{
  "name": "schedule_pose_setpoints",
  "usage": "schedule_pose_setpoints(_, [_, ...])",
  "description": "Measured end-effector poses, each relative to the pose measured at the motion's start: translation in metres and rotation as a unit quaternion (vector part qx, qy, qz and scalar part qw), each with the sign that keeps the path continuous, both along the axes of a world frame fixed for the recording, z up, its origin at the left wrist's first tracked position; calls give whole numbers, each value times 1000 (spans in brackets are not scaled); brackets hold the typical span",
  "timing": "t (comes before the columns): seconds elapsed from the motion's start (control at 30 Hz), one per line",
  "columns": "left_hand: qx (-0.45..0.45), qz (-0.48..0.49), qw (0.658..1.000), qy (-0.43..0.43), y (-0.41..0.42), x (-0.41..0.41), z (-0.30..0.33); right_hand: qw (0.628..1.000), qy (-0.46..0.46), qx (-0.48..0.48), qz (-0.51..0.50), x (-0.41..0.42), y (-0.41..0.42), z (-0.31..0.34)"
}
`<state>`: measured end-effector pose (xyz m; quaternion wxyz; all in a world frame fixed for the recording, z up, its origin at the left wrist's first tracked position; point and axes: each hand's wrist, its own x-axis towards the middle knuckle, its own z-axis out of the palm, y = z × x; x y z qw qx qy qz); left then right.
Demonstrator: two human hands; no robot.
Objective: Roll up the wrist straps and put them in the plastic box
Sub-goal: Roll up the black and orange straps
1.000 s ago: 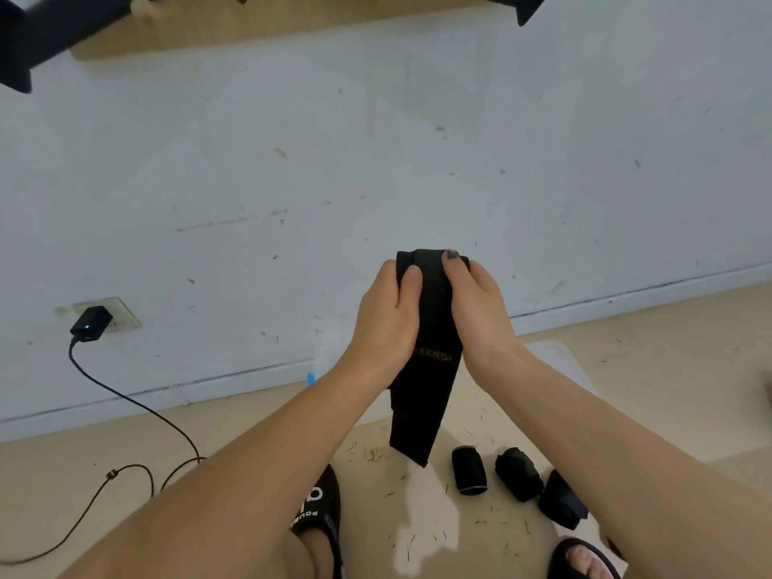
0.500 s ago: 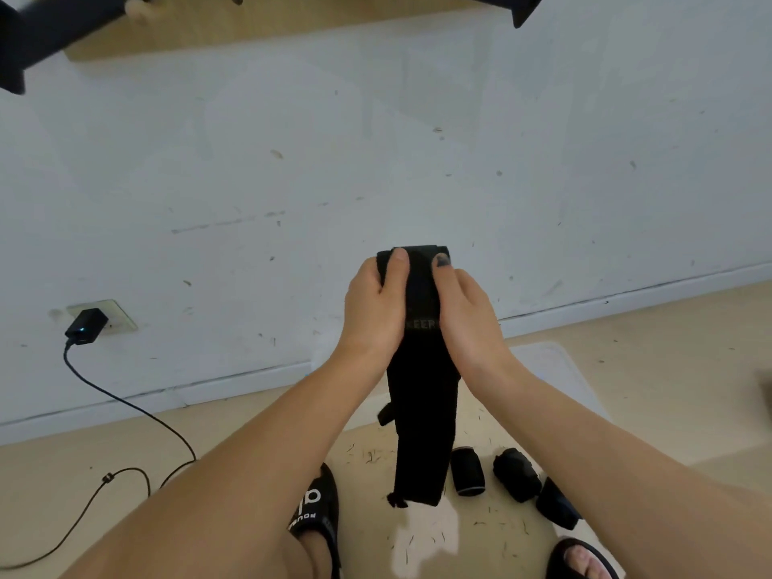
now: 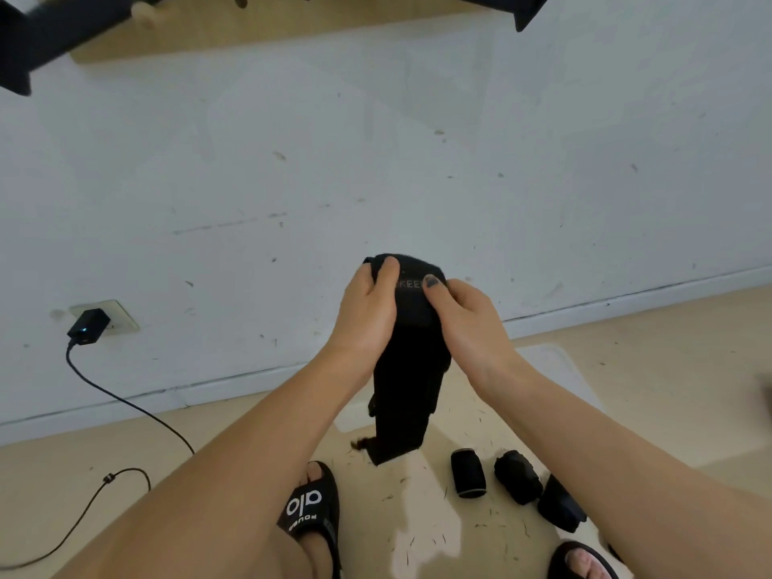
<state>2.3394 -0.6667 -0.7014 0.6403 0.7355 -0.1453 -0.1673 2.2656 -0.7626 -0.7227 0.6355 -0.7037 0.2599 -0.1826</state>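
A black wrist strap [image 3: 404, 382] hangs in front of me, its top end rolled between both hands with pale lettering showing there. My left hand [image 3: 367, 311] grips the roll's left side and my right hand [image 3: 463, 323] grips its right side, thumbs on top. The loose tail dangles down toward the floor. Three rolled black straps [image 3: 468, 473] [image 3: 517, 481] [image 3: 559, 504] lie on the floor inside a clear plastic box [image 3: 555, 361], whose faint rim shows behind my right wrist.
A white wall stands straight ahead, with a wooden peg board [image 3: 259, 27] and dark hanging straps up high. A black charger [image 3: 88, 326] sits in a wall socket at left, its cable trailing over the floor. My feet in black slides [image 3: 311, 509] are below.
The roll at the strap's top has grown and the hanging tail has become shorter. Both hands have kept their grip and shifted slightly left.
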Motion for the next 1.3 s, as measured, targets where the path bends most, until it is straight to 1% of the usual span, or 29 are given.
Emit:
schedule_pose_setpoints(0.07, [18,-80,995,62,8,2,1,999,-27,16,-35,2,-2,0])
schedule_pose_setpoints(0.13, [50,-169,982,64,14,0,-3,993,-49,82,-67,4,-9,4])
schedule_pose_setpoints(0.17, [62,-185,980,48,15,0,-6,990,-45,113,-68,4,-13,6])
schedule_pose_setpoints(0.2, [61,-181,981,33,16,0,-9,988,-32,139,-55,3,-16,9])
schedule_pose_setpoints(0.27, [28,-143,989,21,16,2,-10,985,0,170,5,-1,-20,9])
schedule_pose_setpoints(0.33, [-12,-95,995,36,15,7,-6,986,21,146,74,-7,-19,8])
schedule_pose_setpoints(0.4, [-6,-61,997,55,16,11,-4,989,38,86,116,-10,-18,2])
schedule_pose_setpoints(0.47, [19,-82,991,103,19,13,-5,993,27,59,101,-8,-18,-2])
schedule_pose_setpoints(0.53, [37,-152,977,142,24,11,-6,994,6,94,59,-4,-18,-1])
schedule_pose_setpoints(0.6, [58,-218,967,123,27,8,-8,988,0,152,23,-1,-20,0])
schedule_pose_setpoints(0.63, [67,-227,966,100,27,7,-9,985,5,173,25,-1,-22,2])
schedule_pose_setpoints(0.7, [78,-195,976,59,27,7,-11,978,14,196,72,-4,-23,4])
schedule_pose_setpoints(0.77, [76,-151,985,44,25,9,-11,973,18,197,115,-9,-22,4])
schedule_pose_setpoints(0.83, [80,-118,989,35,25,12,-10,978,31,174,114,-13,-22,4])
schedule_pose_setpoints(0.87, [84,-119,989,34,25,12,-9,981,36,157,107,-13,-23,3])
schedule_pose_setpoints(0.93, [101,-156,982,37,26,12,-7,986,33,137,87,-12,-26,1])
schedule_pose_setpoints(0.97, [110,-176,977,36,26,11,-8,987,24,144,74,-11,-28,0])
schedule_pose_setpoints(1.03, [119,-182,976,26,25,9,-10,981,11,184,58,-10,-28,-2])
schedule_pose_setpoints(1.13, [101,-155,983,5,25,11,-12,965,-5,242,97,-12,-21,1])
schedule_pose_setpoints(1.23, [95,-163,982,-3,25,13,-14,967,12,216,131,-13,-13,1])
schedule_pose_setpoints(1.3, [98,-188,977,6,22,10,-17,970,26,209,121,-11,-11,-3])
